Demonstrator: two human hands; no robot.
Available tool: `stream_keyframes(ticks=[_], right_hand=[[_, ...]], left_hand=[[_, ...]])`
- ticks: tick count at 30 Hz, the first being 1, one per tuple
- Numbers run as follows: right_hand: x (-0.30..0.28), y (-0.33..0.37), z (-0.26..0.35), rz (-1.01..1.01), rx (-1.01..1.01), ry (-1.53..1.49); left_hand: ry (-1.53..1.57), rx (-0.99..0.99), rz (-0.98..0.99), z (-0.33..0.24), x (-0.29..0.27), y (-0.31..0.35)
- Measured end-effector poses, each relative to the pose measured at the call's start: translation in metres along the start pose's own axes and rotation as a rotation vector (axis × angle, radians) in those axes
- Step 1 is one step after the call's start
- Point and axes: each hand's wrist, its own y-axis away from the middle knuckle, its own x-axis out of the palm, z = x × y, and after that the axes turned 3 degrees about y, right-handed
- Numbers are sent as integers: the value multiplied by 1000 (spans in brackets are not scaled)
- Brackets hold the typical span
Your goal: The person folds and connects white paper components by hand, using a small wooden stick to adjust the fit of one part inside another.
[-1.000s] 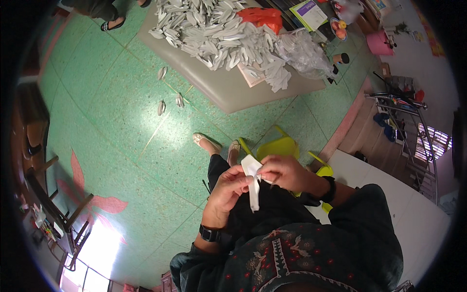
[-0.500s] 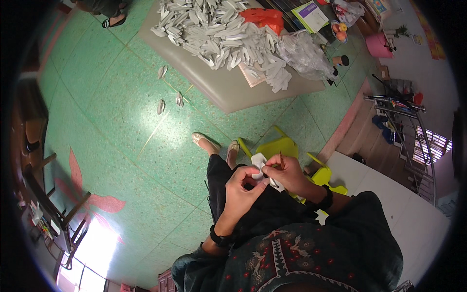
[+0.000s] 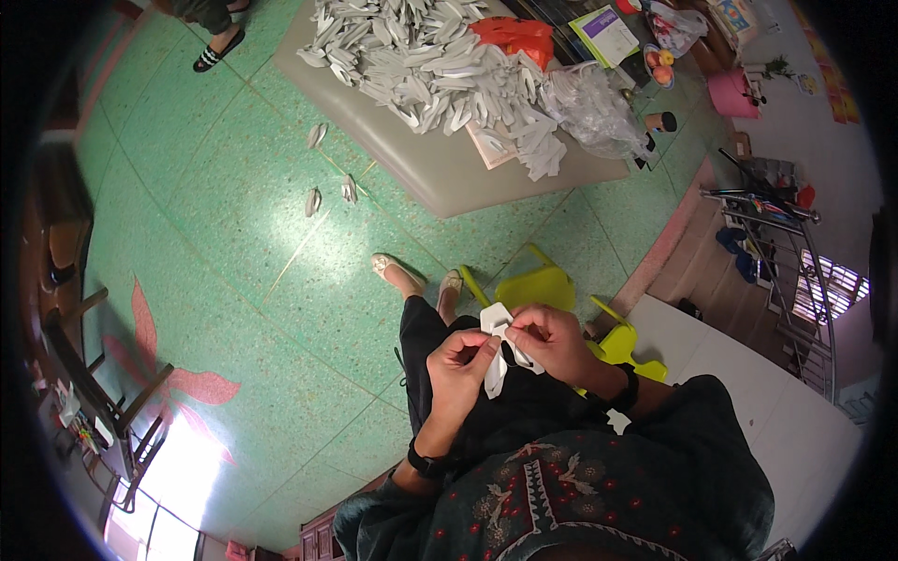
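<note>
Above my lap, my left hand and my right hand pinch a white folded piece between thumbs and fingers. Its top end is broad, and narrower flaps hang down below between the hands; whether it is paper or cloth I cannot tell. A dark gap shows between the flaps. Ahead, a large heap of similar white and grey slender pieces covers much of a grey-beige padded surface.
Three small bundles lie on the green floor. A yellow-green chair stands beyond my hands. A clear plastic bag and a red bag sit by the heap. At far left, another person's foot shows. Stairs lie to the right.
The white piece has opened out, with its flaps now hanging lower. A thin brown stick-like thing at my right hand no longer shows. The other person's foot has come further into view.
</note>
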Motion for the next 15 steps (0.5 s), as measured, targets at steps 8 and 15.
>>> stream_keyframes(ticks=[8, 15], right_hand=[[3, -1, -8, -25, -39, -20], [3, -5, -10, -35, -30, 42]], left_hand=[[112, -75, -48, -3, 5, 2], [121, -70, -67, 6, 8, -2]])
